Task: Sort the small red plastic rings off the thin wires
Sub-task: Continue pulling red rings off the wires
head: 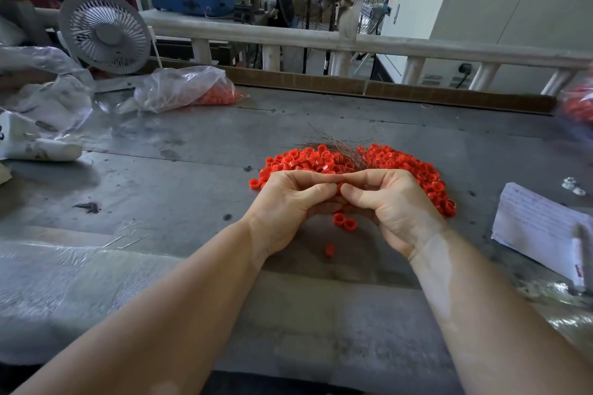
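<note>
Left hand and right hand meet fingertip to fingertip, pinching rings above the desk. Many loose rings surround the wires; sorting appears partly done.

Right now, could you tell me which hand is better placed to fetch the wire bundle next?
Probably the right hand: the wire bundle lies beyond its fingers, slightly nearer than to the left hand.

handwritten paper sheet at right, lines too small to read, no other legible text
</note>
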The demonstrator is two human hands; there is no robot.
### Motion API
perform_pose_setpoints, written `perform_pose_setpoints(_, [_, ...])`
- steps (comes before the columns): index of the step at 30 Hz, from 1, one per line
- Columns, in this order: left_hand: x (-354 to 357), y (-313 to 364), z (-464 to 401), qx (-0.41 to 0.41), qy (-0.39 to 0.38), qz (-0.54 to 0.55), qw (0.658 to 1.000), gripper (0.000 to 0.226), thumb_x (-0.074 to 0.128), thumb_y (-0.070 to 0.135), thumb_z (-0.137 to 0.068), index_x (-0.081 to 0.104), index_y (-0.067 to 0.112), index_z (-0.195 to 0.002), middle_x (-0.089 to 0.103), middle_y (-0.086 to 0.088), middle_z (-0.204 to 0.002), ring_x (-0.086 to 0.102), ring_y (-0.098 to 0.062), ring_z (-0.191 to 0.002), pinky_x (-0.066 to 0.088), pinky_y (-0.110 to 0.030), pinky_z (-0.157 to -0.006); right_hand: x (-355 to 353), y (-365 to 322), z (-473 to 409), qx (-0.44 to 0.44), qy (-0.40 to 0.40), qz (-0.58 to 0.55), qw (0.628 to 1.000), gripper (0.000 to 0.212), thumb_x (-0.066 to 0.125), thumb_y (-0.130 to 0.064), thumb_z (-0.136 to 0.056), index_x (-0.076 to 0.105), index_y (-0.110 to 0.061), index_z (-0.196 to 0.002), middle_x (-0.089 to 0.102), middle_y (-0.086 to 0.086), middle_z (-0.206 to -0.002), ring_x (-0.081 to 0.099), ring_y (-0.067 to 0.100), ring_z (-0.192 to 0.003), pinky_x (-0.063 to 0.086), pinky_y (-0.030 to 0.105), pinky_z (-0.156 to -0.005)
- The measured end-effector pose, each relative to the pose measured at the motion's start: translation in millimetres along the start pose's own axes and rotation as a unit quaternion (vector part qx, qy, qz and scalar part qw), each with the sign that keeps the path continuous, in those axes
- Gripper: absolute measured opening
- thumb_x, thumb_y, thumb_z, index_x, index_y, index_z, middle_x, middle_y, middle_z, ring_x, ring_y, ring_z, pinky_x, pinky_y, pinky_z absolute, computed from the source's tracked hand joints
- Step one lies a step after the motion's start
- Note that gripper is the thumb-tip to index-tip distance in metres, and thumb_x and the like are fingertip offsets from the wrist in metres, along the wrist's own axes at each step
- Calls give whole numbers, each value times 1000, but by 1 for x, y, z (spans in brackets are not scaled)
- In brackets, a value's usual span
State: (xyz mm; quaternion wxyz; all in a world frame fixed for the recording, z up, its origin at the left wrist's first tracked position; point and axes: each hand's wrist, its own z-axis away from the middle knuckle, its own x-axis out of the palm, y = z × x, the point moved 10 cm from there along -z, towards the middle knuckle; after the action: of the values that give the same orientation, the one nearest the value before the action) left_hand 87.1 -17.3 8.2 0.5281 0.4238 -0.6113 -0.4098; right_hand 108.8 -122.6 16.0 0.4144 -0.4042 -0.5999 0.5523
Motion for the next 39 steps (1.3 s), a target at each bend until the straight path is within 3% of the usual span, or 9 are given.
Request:
perform_pose_setpoints(8, [0,0,0,-1,3,5,1000,17,51,-6,-87,67,-2,-90,72,-12,-79,70,-20,-75,57,-26,-72,-1,0,0,-4,23,-3,1000,16,61,10,-75,71,-1,-82,71,18,-76,68,31,-74,57,37,-78])
perform_pose_setpoints(12, [1,0,1,-4,-5,10,1000,19,50,-5,-87,68,1,-89,72,-7,-73,70,-14,-71,56,-22,-68,-2,2,-1,2,16,-20,1000,15,63,4,-73,70,2,-85,69,22,-79,67,33,-75,56,38,-77])
perform_pose_setpoints(20, [1,-1,-1,1,4,13,1000,18,52,-5,-87,69,2,-88,73,-9,-75,70,-16,-72,57,-23,-69,-1,-1,-1,-20,28,-34,999,19,60,11,-76,71,-4,-73,70,11,-64,68,21,-60,55,24,-58])
perform_pose_setpoints(25, [-3,-3,-2,-3,14,16,1000,22,53,-5,-87,71,7,-84,73,-8,-75,70,-15,-71,55,-20,-65,1,-1,-1,-22,12,-38,999,20,62,7,-77,74,-9,-75,72,13,-71,69,24,-67,56,26,-62])
perform_pose_setpoints(29, [-7,-6,-5,-14,33,53,998,20,53,-5,-86,70,4,-88,73,-10,-80,71,-17,-76,55,-20,-66,-5,-8,-1,-69,47,16,996,13,67,0,-79,69,-13,-81,73,9,-73,70,23,-69,56,27,-58])
perform_pose_setpoints(33, [-10,-8,-6,-27,47,82,995,15,54,-6,-84,67,1,-88,73,-9,-75,71,-15,-72,55,-19,-62,-9,-24,3,-155,88,120,977,16,72,-3,-77,67,-19,-73,71,5,-70,69,21,-69,58,33,-61])
perform_pose_setpoints(39, [-11,-10,-5,-38,55,91,994,15,55,-5,-84,68,2,-86,73,-8,-73,71,-14,-70,55,-19,-59,-7,-32,7,-197,103,182,958,19,73,-3,-76,66,-20,-70,70,4,-73,69,21,-68,58,35,-62])
